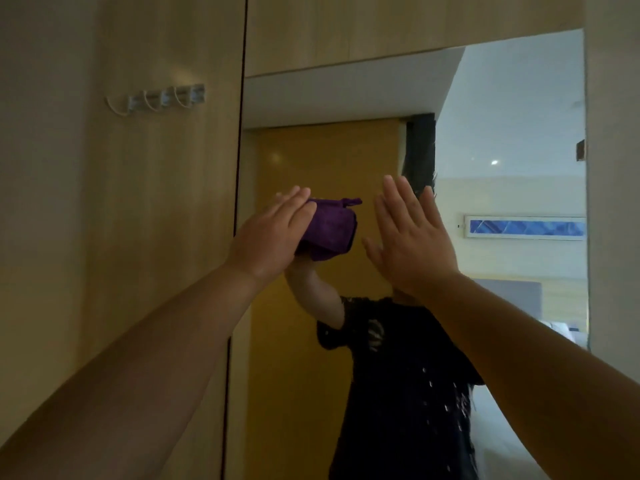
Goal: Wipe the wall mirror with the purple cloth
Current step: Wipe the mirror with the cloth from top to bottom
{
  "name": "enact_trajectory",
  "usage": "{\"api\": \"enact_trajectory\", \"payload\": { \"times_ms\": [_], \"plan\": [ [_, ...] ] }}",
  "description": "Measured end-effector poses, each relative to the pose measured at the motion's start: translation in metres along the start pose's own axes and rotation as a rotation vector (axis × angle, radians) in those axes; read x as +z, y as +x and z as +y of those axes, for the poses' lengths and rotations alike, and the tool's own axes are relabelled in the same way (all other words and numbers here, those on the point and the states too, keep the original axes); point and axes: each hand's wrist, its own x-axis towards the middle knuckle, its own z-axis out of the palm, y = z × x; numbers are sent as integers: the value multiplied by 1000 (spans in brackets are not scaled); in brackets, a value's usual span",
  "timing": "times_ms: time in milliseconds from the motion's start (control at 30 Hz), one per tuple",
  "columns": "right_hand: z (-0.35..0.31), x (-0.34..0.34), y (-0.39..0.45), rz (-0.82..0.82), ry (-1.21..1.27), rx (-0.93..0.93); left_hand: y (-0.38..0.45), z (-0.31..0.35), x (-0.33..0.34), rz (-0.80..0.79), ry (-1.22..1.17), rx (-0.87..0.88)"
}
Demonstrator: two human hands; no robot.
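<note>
The wall mirror (502,109) fills the middle and right of the head view and reflects a person in dark clothes, an orange door and a pale room. A folded purple cloth (329,228) lies flat against the glass near the mirror's left edge. My left hand (273,237) presses on it with straight fingers, covering the cloth's left part. My right hand (408,240) is raised just right of the cloth, palm toward the glass, fingers spread and holding nothing. I cannot tell whether it touches the mirror.
A wooden wall panel (121,237) stands left of the mirror, with a row of metal hooks (162,98) at head height. Wooden panelling (381,26) runs above the mirror, and a pale wall strip (613,202) borders it on the right.
</note>
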Motion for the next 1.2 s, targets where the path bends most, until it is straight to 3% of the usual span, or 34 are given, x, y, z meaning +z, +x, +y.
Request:
{"api": "enact_trajectory", "payload": {
  "times_ms": [167,400,533,600,667,967,1100,1200],
  "plan": [
    [-4,8,17,-4,-38,104,32,-39,10,100,-28,120],
    [0,14,16,0,-77,110,123,-98,-44,423,134,117],
    [3,18,15,21,-79,103,140,-105,-39,285,80,51],
    [3,19,14,28,-77,100,124,-95,-14,112,-18,-9],
    [3,21,14,42,-74,95,107,-91,7,48,-34,6],
    [2,21,13,119,-15,80,54,-71,35,124,5,72],
    [2,18,13,89,-4,81,-34,-42,64,213,-58,94],
    [0,17,13,65,-15,90,-123,-12,88,191,-79,125]
  ]
}}
